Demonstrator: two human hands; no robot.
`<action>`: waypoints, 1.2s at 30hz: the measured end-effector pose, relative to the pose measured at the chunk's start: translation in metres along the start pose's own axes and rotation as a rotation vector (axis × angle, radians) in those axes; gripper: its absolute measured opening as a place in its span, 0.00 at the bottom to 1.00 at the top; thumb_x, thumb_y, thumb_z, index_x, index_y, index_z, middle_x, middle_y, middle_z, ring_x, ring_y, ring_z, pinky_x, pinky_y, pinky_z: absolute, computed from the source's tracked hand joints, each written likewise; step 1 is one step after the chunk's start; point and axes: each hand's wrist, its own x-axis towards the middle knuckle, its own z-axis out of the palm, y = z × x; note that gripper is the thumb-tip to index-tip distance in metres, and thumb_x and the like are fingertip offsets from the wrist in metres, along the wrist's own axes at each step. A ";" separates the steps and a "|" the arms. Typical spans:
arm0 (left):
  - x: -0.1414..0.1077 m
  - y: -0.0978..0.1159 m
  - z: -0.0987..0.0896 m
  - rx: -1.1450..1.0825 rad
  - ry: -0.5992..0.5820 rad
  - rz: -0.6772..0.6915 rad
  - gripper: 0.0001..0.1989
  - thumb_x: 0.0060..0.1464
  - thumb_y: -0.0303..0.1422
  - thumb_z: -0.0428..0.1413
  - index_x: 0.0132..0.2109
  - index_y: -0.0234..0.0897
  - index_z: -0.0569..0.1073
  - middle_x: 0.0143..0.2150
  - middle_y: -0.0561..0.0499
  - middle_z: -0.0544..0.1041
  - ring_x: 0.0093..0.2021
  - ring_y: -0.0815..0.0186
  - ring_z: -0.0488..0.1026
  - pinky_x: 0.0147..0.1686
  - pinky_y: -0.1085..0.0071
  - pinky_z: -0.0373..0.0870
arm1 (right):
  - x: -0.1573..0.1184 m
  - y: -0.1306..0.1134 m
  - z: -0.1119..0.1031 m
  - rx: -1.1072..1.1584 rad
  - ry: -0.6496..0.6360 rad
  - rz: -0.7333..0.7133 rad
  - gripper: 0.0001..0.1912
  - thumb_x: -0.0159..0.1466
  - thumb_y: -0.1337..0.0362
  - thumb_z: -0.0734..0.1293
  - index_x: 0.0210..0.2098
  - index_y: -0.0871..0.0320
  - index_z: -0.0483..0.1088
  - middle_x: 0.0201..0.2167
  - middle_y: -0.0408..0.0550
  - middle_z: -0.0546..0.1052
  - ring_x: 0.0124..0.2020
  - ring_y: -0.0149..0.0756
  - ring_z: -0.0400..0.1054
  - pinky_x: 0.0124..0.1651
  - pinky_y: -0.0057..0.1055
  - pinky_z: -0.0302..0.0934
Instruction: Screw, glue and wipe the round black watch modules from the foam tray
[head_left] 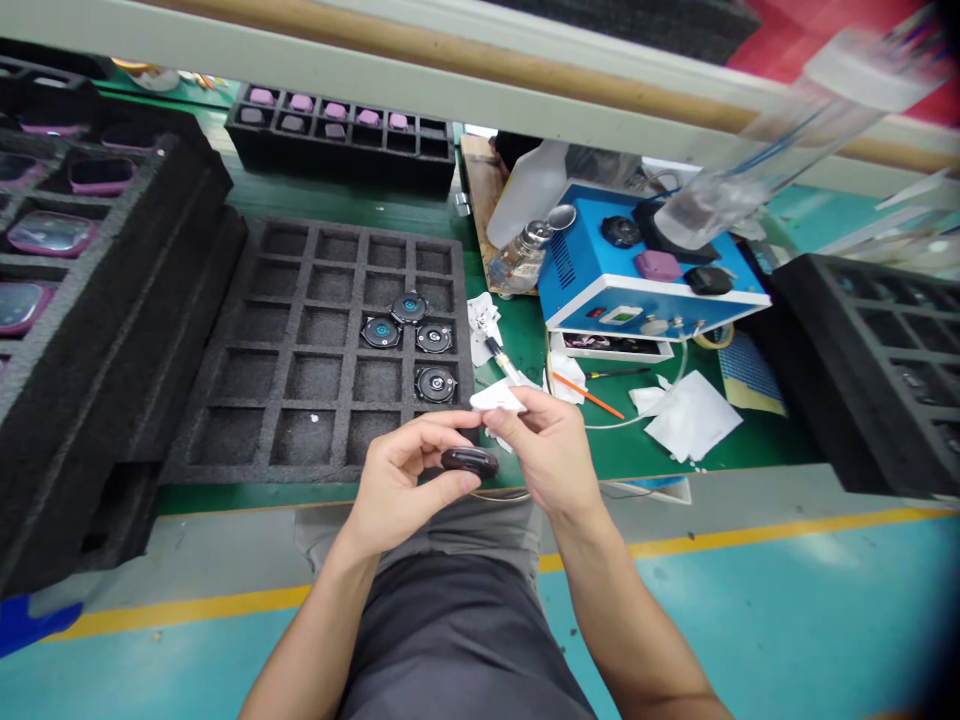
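Note:
Between the thumb and fingers of my left hand [401, 480] is a small black rounded device [470, 461], held edge-on above the table's front edge. My right hand [551, 440] pinches a folded white wipe [498, 396] just above the device; I cannot tell whether the two touch. Left of my hands lies a black foam tray [341, 385] with square pockets. Several round black watch-like modules [436, 384] sit at its right side, some in pockets and some resting across the dividers.
A blue box-shaped machine [645, 270] stands at the back right, with a glass bottle [523, 255] beside it. White wipes [694, 415], an orange stick [589, 394] and a thin cable lie before it. Stacked foam trays [97, 330] rise at left; another tray [892, 370] stands at right.

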 end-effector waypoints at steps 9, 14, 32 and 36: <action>0.006 -0.002 0.014 0.159 0.213 0.066 0.08 0.48 0.24 0.69 0.37 0.38 0.83 0.34 0.49 0.81 0.35 0.67 0.78 0.35 0.74 0.76 | -0.011 -0.042 -0.011 -0.417 -0.168 -0.475 0.03 0.66 0.68 0.70 0.39 0.54 0.76 0.34 0.45 0.79 0.37 0.36 0.72 0.40 0.36 0.66; 0.005 -0.003 0.019 0.252 0.257 0.112 0.08 0.48 0.24 0.69 0.37 0.39 0.84 0.33 0.48 0.81 0.34 0.65 0.77 0.34 0.71 0.74 | -0.008 -0.053 -0.013 -0.764 -0.217 -0.665 0.06 0.69 0.70 0.66 0.41 0.54 0.73 0.34 0.47 0.78 0.37 0.38 0.69 0.40 0.39 0.62; -0.002 -0.010 0.027 0.310 0.384 0.166 0.08 0.48 0.24 0.68 0.37 0.38 0.84 0.33 0.49 0.81 0.33 0.66 0.79 0.32 0.73 0.77 | -0.008 -0.044 -0.011 -0.761 -0.126 -0.710 0.04 0.67 0.71 0.67 0.39 0.55 0.71 0.30 0.45 0.76 0.34 0.37 0.64 0.38 0.38 0.58; -0.002 -0.015 0.026 0.338 0.392 0.235 0.10 0.49 0.22 0.68 0.39 0.39 0.84 0.33 0.50 0.81 0.33 0.66 0.79 0.34 0.71 0.76 | -0.011 -0.038 -0.005 -0.850 -0.101 -0.740 0.04 0.66 0.71 0.67 0.39 0.56 0.71 0.31 0.47 0.77 0.34 0.38 0.65 0.39 0.40 0.57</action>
